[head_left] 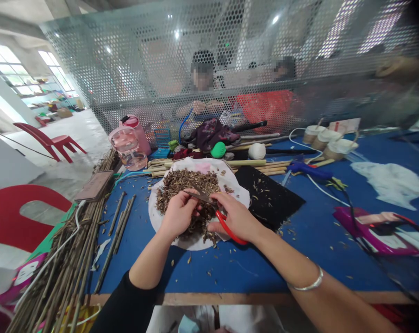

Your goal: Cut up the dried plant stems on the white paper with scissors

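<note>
My right hand (237, 216) grips a pair of scissors with red handles (228, 227), its dark blades (201, 197) pointing left. Close to the blade tips, my left hand (179, 215) is closed in a pinch; what lies between its fingers is too small to make out. Both hands are over a heap of dried brown plant bits (183, 180), which sits on a crumpled white sheet (242, 189) on the blue table (258, 273). Loose flakes are scattered around the sheet.
Long dry stems (73, 240) line the table's left edge, and a few short sticks (121, 224) lie nearby. Behind the heap are a green ball (218, 149) and a white ball (257, 151). A black sheet (273, 194) and a blue glue gun (308, 170) lie to the right.
</note>
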Available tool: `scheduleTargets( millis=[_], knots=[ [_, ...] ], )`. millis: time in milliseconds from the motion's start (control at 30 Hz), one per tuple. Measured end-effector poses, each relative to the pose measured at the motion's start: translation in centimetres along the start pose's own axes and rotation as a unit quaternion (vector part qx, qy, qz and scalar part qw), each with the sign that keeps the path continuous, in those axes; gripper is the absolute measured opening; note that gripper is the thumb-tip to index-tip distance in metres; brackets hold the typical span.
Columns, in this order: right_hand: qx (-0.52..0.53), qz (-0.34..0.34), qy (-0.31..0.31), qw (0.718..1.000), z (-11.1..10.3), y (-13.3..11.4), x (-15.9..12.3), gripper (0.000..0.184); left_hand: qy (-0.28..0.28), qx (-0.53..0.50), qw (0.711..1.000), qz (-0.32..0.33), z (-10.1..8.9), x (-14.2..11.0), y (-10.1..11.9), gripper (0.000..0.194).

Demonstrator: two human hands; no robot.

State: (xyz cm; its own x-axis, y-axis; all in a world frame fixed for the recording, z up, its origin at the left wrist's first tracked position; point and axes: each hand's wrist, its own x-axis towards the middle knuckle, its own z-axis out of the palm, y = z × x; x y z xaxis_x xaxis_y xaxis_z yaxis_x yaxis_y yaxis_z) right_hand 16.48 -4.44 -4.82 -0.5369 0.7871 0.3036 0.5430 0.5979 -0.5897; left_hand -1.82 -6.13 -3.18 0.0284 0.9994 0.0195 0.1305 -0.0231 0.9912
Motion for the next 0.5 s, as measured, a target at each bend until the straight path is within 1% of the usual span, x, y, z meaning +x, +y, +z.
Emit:
scheduleTargets(
  millis=[33, 100, 167, 233, 333, 500],
  knots=[
    [0.002, -0.007, 0.0, 1.0, 0.01, -0.01, 0.0, 0.073, -0.019, -0.04, 0.999, -0.014, 0.07, -0.03, 0.09, 0.022],
    [0.003, -0.023, 0.001, 1.0, -0.01, -0.01, 0.03, 0.074, -0.055, -0.082, 0.995, -0.034, 0.04, -0.13, 0.36, 0.022],
    [0.001, -0.034, 0.002, 0.999, -0.05, -0.02, 0.05, 0.075, -0.082, -0.09, 0.992, -0.043, -0.12, -0.24, 0.67, 0.023],
    [0.0, -0.033, 0.003, 0.999, -0.13, -0.07, 0.06, 0.075, -0.097, -0.091, 0.99, -0.044, -0.3, -0.32, 0.9, 0.023],
    [0.008, -0.018, 0.002, 1.0, -0.33, -0.24, 0.03, 0.072, -0.092, -0.088, 0.991, -0.051, -0.44, -0.35, 0.99, 0.024],
    [0.024, 0.006, -0.017, 1.0, -0.71, -0.65, 0.0, 0.062, -0.076, -0.098, 0.989, -0.077, -0.52, -0.22, 0.73, 0.025]
  ],
)
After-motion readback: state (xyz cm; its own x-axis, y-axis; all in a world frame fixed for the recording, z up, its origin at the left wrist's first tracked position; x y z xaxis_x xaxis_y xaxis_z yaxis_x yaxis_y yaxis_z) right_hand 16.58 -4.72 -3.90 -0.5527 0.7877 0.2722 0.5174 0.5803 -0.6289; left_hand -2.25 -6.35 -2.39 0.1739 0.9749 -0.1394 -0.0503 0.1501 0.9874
